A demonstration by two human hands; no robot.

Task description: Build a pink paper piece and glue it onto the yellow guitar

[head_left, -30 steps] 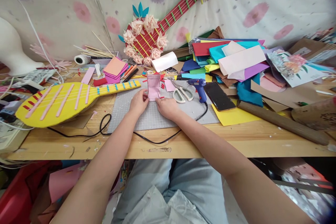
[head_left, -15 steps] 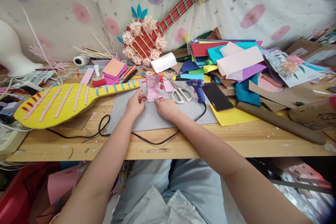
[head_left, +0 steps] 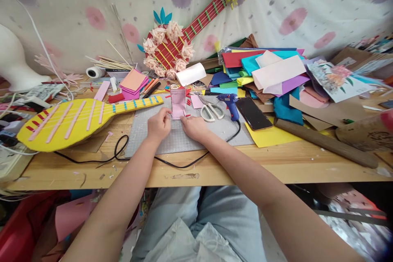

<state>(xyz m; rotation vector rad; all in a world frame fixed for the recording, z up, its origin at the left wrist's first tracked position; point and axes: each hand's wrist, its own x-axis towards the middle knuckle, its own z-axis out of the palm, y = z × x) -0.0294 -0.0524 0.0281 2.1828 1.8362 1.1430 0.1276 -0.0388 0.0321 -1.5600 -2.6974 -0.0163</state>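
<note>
A small pink paper box-like piece point(head_left: 178, 104) stands upright on the grey cutting mat point(head_left: 181, 137). My left hand point(head_left: 158, 125) is curled at its left lower corner, fingertips pinching something small and red that I cannot make out. My right hand point(head_left: 193, 126) rests on the mat at the piece's right lower corner, fingers closed against its base edge. Small red strips point(head_left: 188, 100) lie scattered around the piece.
Scissors point(head_left: 210, 110), a blue glue gun point(head_left: 231, 104) with its black cord point(head_left: 172, 163), and a phone point(head_left: 252, 112) lie right of the mat. A yellow cardboard guitar point(head_left: 76, 118) lies left. Coloured paper sheets point(head_left: 270, 73) pile at the back right; a red guitar point(head_left: 184, 37) leans on the wall.
My left hand has closed from flat fingertips into a curled pinch beside the pink piece. My right hand stays at the piece's base. The view has shifted slightly.
</note>
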